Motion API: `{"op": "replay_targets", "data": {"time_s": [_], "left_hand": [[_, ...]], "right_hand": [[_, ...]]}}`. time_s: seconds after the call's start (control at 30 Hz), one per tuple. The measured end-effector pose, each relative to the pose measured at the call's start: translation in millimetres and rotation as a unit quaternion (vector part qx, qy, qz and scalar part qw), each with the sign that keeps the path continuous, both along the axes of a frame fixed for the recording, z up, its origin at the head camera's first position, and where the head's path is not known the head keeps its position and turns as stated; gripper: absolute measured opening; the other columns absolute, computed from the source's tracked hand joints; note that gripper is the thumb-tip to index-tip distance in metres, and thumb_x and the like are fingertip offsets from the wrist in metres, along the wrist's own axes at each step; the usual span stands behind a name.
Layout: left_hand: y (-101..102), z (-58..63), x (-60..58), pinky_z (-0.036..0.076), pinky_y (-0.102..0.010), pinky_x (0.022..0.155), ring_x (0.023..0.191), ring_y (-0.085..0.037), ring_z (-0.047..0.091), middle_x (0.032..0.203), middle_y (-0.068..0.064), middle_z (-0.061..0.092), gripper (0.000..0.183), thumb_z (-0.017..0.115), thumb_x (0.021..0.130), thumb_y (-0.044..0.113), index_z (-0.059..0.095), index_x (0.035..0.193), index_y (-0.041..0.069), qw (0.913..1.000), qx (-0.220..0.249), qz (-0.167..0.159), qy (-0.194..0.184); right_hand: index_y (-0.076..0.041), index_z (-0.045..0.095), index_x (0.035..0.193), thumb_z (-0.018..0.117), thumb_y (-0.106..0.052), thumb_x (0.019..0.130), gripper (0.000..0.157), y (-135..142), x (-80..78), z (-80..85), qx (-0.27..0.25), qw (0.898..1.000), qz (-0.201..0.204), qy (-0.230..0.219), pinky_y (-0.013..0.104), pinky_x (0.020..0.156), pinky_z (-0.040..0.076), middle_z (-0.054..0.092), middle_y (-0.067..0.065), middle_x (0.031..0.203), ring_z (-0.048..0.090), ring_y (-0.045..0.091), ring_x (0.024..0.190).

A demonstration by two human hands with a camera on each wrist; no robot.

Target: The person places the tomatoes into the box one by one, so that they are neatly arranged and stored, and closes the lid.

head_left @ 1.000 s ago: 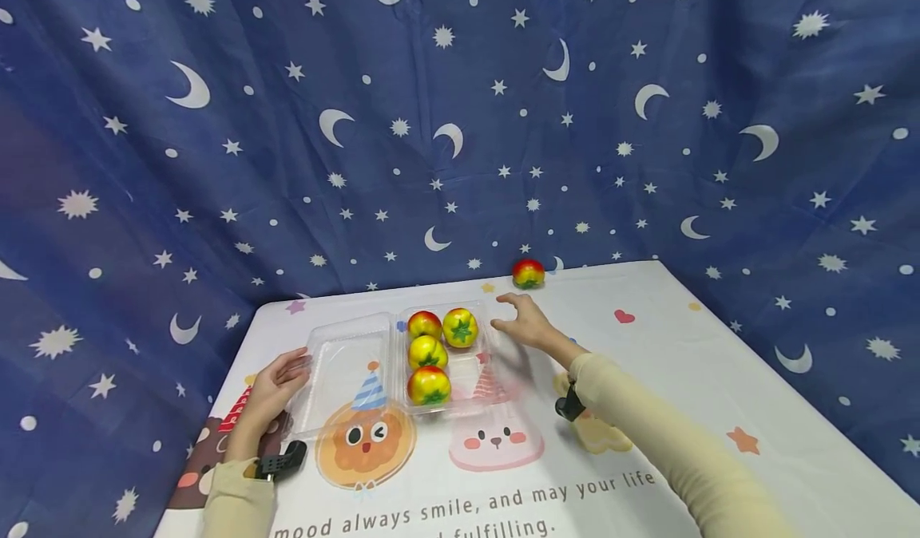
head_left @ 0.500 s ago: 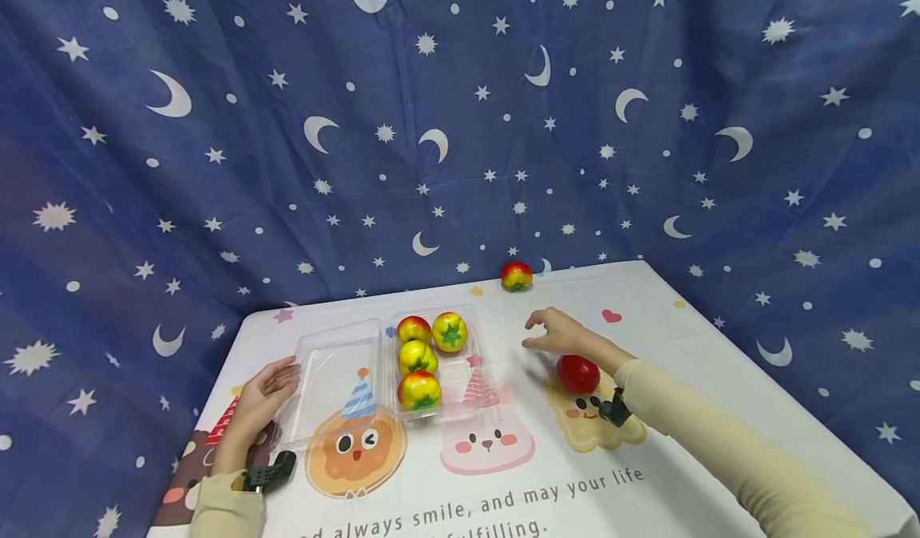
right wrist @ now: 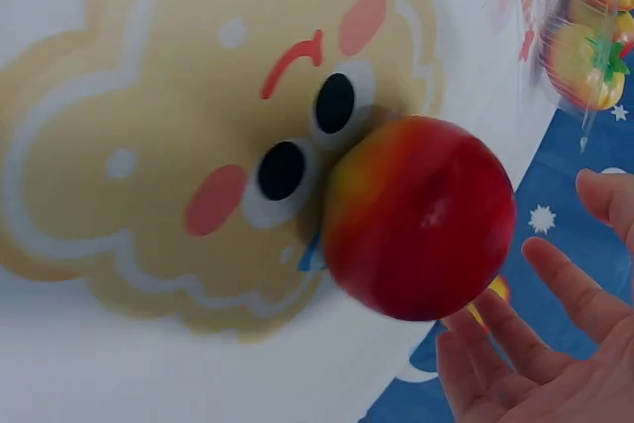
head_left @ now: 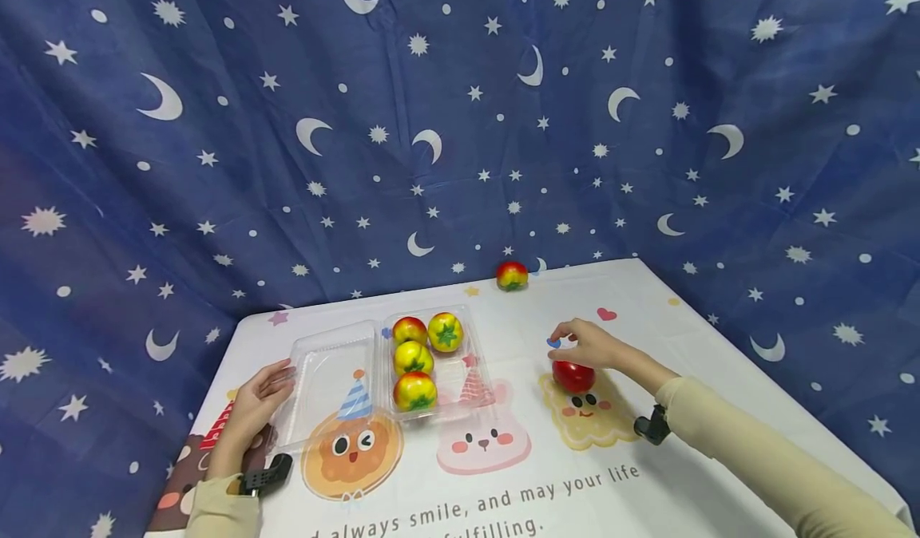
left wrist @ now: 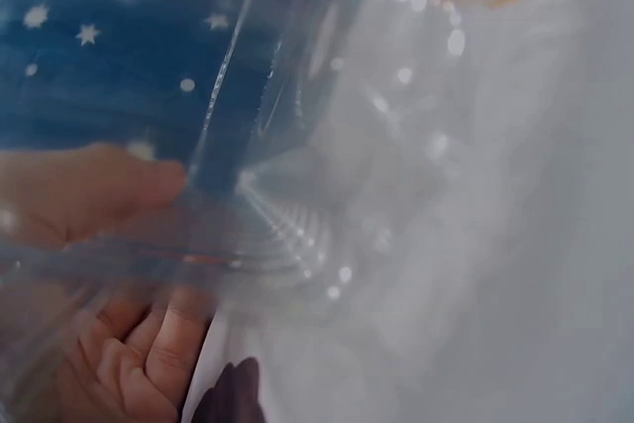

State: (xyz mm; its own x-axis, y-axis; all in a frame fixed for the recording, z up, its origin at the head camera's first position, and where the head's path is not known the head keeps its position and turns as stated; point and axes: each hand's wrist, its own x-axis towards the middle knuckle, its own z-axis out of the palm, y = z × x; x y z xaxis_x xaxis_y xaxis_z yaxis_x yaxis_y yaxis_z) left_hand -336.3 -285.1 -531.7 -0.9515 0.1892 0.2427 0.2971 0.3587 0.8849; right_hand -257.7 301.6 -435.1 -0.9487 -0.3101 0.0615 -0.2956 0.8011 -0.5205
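Observation:
My left hand (head_left: 257,406) pinches the left edge of the lid (head_left: 334,362) of a clear plastic clamshell box; in the left wrist view the thumb (left wrist: 99,190) lies on one side of the plastic and curled fingers (left wrist: 163,349) on the other. The base (head_left: 470,410) holds several red-and-yellow fruits (head_left: 414,391) with green leafy tops. My right hand (head_left: 592,346) hovers just behind a red fruit (head_left: 573,377) on the table. In the right wrist view its spread fingers stand beside that red fruit (right wrist: 421,220), holding nothing.
Another red-and-yellow fruit (head_left: 512,275) sits at the table's back edge, near the blue star-and-moon curtain (head_left: 460,123). A white cloth (head_left: 647,314) with cartoon prints covers the table. Dark wrist cameras sit on both wrists.
My right hand has moved right, away from the box, and now stands by the red fruit, which its arm hid at first. My left hand stays at the lid; the head view has shifted slightly.

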Motion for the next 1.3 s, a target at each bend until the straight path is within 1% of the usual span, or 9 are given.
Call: {"op": "replay_targets", "data": {"time_s": [0.13,0.27,0.37,0.47,0.6,0.77,0.9,1.1,1.3], "left_hand": [[-0.1,0.1,0.6,0.044,-0.006,0.083,0.105,0.01,0.053,0.139,-0.029,0.051,0.052,0.06,0.099,0.01,0.042,0.145,-0.003,1.0,0.001,-0.001,0.004],[0.2,-0.1,1.5,0.045,-0.007,0.083,0.103,0.012,0.054,0.137,-0.032,0.05,0.051,0.06,0.098,0.007,0.042,0.143,-0.007,0.9998,0.014,-0.008,0.014],[-0.2,-0.3,1.3,0.046,-0.007,0.083,0.101,0.013,0.054,0.136,-0.034,0.05,0.05,0.06,0.098,0.005,0.043,0.142,-0.008,0.9996,0.019,-0.01,0.016],[-1.0,-0.5,0.9,0.046,-0.007,0.083,0.101,0.014,0.053,0.137,-0.033,0.05,0.05,0.061,0.098,0.007,0.043,0.143,-0.007,0.9998,0.015,-0.005,0.012],[-0.6,-0.2,1.0,0.045,-0.007,0.082,0.101,0.015,0.052,0.137,-0.032,0.05,0.051,0.061,0.098,0.008,0.043,0.143,-0.006,0.9999,0.009,0.0,0.009],[1.0,0.0,1.4,0.045,-0.007,0.082,0.101,0.014,0.052,0.137,-0.032,0.051,0.051,0.061,0.098,0.009,0.044,0.143,-0.006,0.9999,0.005,0.0,0.011],[0.8,0.1,2.1,0.045,-0.007,0.083,0.102,0.013,0.053,0.138,-0.031,0.05,0.051,0.061,0.098,0.009,0.044,0.143,-0.005,0.9999,0.006,-0.002,0.008],[0.4,0.2,2.4,0.046,-0.007,0.082,0.102,0.012,0.053,0.138,-0.031,0.05,0.051,0.062,0.098,0.009,0.043,0.143,-0.005,0.9999,0.011,-0.002,0.003],[0.5,-0.1,1.4,0.046,-0.007,0.082,0.102,0.013,0.052,0.138,-0.031,0.05,0.052,0.062,0.098,0.01,0.043,0.143,-0.005,0.9999,0.011,-0.003,0.002]], "right_hand": [[0.004,0.07,0.108,0.074,-0.022,0.087,0.034,8.8,7.4,-0.5,-0.004,1.0,-0.016,-0.003,0.048,0.083,0.056,0.07,0.018,0.108,0.058,0.043,0.105],[-0.002,0.074,0.105,0.077,-0.019,0.085,0.027,15.8,15.8,-2.1,-0.002,0.999,-0.039,0.0,0.052,0.086,0.054,0.072,0.01,0.103,0.06,0.038,0.102],[-0.004,0.074,0.106,0.078,-0.02,0.084,0.027,18.9,21.7,-3.6,-0.005,0.999,-0.048,-0.005,0.051,0.086,0.054,0.072,0.009,0.101,0.061,0.035,0.098],[-0.002,0.072,0.109,0.078,-0.02,0.083,0.032,20.9,24.6,-5.3,-0.006,0.999,-0.044,-0.007,0.047,0.083,0.056,0.071,0.011,0.102,0.061,0.032,0.095],[-0.001,0.069,0.112,0.079,-0.02,0.083,0.036,20.9,25.8,-7.7,-0.007,0.999,-0.05,-0.015,0.042,0.08,0.057,0.069,0.013,0.104,0.062,0.031,0.096],[-0.001,0.066,0.115,0.08,-0.02,0.082,0.041,20.4,26.9,-10.2,-0.002,0.997,-0.077,-0.025,0.037,0.079,0.058,0.068,0.014,0.108,0.061,0.03,0.098],[0.001,0.064,0.117,0.08,-0.019,0.082,0.043,21.1,26.2,-13.2,0.005,0.996,-0.085,-0.024,0.038,0.08,0.058,0.067,0.015,0.11,0.061,0.029,0.098],[0.0,0.062,0.12,0.082,-0.017,0.08,0.048,22.4,23.4,-20.1,-0.004,0.994,-0.1,-0.037,0.039,0.081,0.058,0.066,0.016,0.112,0.061,0.03,0.1],[0.0,0.061,0.119,0.083,-0.022,0.078,0.051,22.1,18.9,-24.0,-0.011,0.994,-0.104,-0.037,0.041,0.081,0.058,0.065,0.017,0.112,0.061,0.03,0.098]]}}
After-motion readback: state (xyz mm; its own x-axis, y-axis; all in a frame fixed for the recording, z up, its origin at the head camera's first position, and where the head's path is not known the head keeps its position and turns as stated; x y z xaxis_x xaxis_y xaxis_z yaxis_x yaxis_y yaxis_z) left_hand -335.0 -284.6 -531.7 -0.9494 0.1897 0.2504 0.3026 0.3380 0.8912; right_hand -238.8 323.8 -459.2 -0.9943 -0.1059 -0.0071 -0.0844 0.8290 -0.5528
